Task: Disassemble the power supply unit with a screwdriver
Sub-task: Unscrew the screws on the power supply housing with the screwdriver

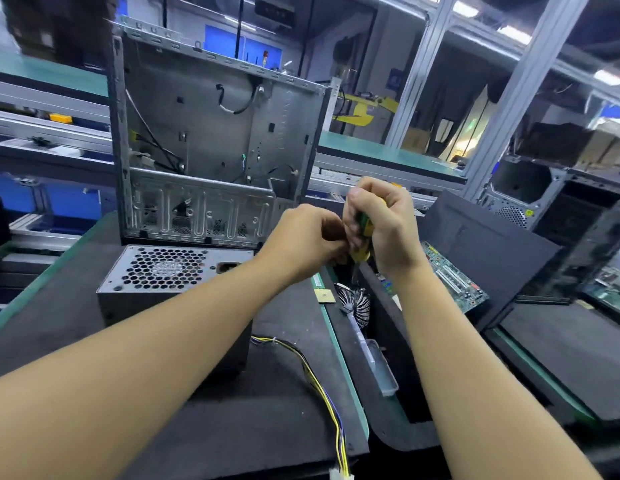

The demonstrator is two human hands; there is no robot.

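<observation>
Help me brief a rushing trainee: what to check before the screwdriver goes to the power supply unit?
1. Grip of the right hand on the screwdriver: ok.
2. Free left hand to steady the unit: not ok, curled against the screwdriver.
3. Flat seat of the power supply unit on the mat: ok.
4. Loose cables, clear of the case: ok.
5. Fit of the screwdriver's tip: cannot tell, too small.

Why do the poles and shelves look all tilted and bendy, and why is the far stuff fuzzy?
Head view: the wide-angle lens leans and curves the silver metal frame post near the edge; the white ceiling lights glare and the far shelves smear; the grey metal power supply box, left hand and right hand look sharper.
</observation>
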